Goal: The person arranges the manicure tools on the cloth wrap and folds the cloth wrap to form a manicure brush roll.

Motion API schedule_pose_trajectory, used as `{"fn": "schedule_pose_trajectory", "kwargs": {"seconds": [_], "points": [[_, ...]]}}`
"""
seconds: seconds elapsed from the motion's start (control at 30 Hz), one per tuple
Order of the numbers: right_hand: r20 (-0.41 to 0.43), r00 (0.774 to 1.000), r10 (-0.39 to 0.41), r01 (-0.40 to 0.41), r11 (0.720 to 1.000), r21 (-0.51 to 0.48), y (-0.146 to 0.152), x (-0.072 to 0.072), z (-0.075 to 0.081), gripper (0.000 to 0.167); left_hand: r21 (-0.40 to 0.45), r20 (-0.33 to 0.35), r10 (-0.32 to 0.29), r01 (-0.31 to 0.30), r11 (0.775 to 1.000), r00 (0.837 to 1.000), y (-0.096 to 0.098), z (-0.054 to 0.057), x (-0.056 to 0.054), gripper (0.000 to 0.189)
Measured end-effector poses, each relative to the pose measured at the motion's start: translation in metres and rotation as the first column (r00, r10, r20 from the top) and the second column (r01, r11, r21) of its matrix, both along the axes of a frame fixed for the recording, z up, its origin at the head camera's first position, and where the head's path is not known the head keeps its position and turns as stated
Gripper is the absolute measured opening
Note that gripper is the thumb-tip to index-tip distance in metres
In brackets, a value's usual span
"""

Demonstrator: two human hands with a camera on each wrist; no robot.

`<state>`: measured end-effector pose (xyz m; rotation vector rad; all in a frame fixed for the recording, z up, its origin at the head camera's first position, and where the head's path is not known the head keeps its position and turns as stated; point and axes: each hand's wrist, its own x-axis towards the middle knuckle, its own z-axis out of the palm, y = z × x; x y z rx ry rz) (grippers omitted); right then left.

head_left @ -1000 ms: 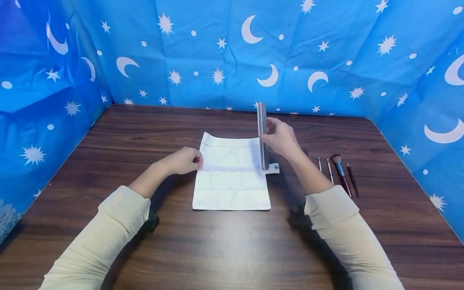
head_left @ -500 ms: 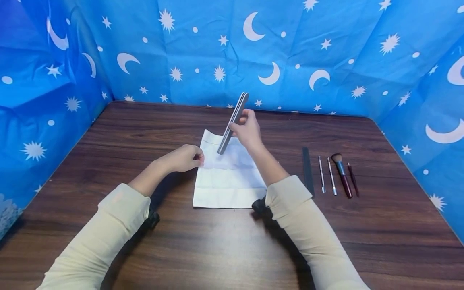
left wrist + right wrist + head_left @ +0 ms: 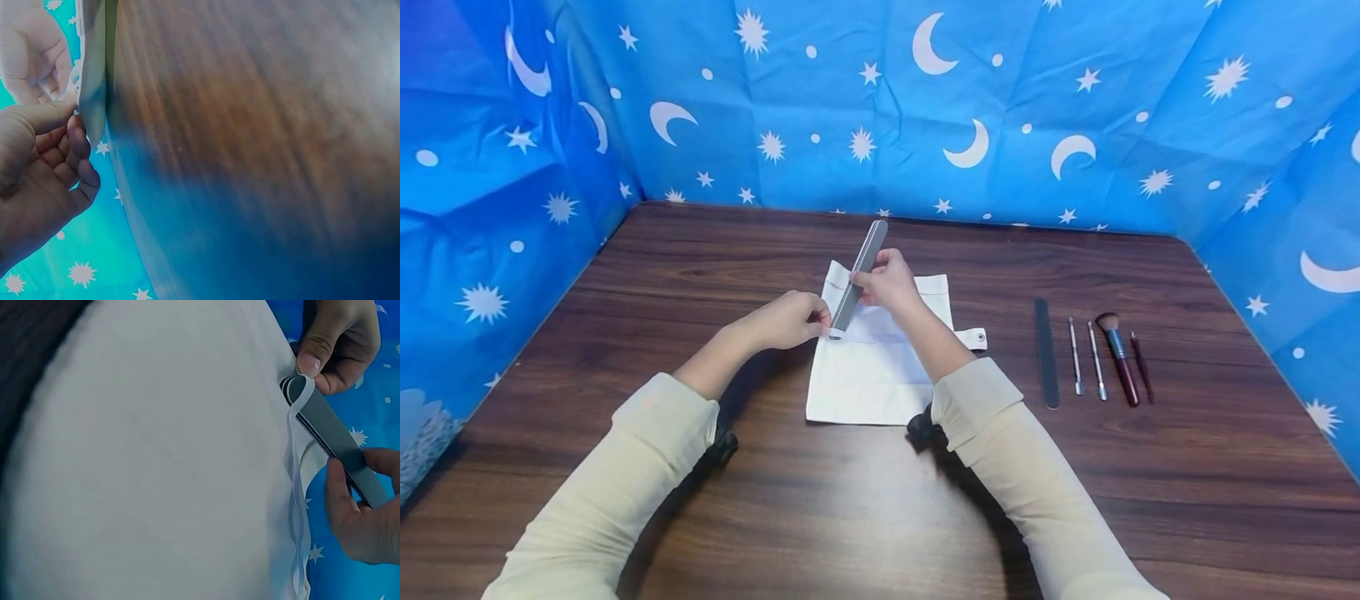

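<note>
Starry cloth [image 3: 1030,50] behind, right grip [image 3: 889,285] pinches a grey file [image 3: 334,431] at the white pouch's [image 3: 850,385] eleven o'clock, tip liable to escape the elastic loop [image 3: 306,397] should left grip [image 3: 788,320], pinching it, loosen!

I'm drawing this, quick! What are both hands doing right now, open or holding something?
Left hand: closed, pinching the white cloth at its left edge.
Right hand: closed, holding the flat gray bar between thumb and fingers.

From the head, 1 camera looks forward and down across the table [image 3: 865,517]; 2 close wrist cameras share the left hand [image 3: 340,347] and white cloth [image 3: 156,450].
</note>
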<state>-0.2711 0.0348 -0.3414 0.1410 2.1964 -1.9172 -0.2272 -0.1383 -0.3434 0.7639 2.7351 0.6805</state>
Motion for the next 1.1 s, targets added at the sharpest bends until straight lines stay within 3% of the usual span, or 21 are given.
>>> {"fn": "schedule_pose_trajectory", "kwargs": {"seconds": [0.17, 0.37, 0.67, 1.1], "points": [[0.084, 0.993, 0.077, -0.078, 0.997, 0.014, -0.002, 0.001, -0.004, 0.051, 0.007, 0.000, 0.004, -0.004, 1.000, 1.000, 0.001, 0.001, 0.001, 0.007], [0.168, 0.965, 0.201, -0.216, 0.974, 0.071, -0.008, 0.011, -0.008, 0.051, 0.042, 0.021, 0.016, -0.017, 0.999, 1.000, 0.001, 0.001, 0.001, 0.007], [0.180, 0.965, 0.190, -0.203, 0.978, 0.053, -0.008, 0.017, -0.004, 0.050, 0.068, 0.023, 0.029, -0.030, 0.997, 0.999, 0.002, 0.002, -0.001, 0.006], [0.233, 0.936, 0.264, -0.227, 0.959, -0.171, 0.002, 0.011, -0.008, 0.027, 0.092, 0.006, 0.029, -0.030, 0.995, 1.000, 0.002, 0.005, -0.001, 0.008]]}}
